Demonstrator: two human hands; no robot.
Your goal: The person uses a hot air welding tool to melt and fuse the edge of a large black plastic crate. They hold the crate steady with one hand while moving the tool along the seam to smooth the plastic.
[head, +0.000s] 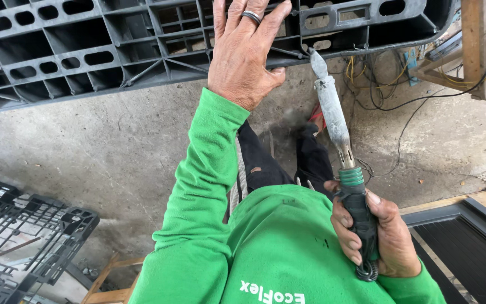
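Note:
A dark grey plastic pallet [113, 50] stands on edge across the top of the view. My left hand [243, 53], with a ring on one finger, grips its lower rim, fingers over the ribs. My right hand [375, 239] is closed around the dark handle of a long soldering-iron-like heating tool [333, 115]. The tool's grey metal shaft points up, and its flat tip touches or nearly touches the pallet's lower edge just right of my left hand. Green sleeves cover both my arms.
A second black plastic pallet [23, 236] lies at the bottom left on the concrete floor [113, 146]. Tangled wires [389, 84] and a wooden frame [479, 45] sit at the top right. A dark ribbed panel [468, 242] lies at the bottom right.

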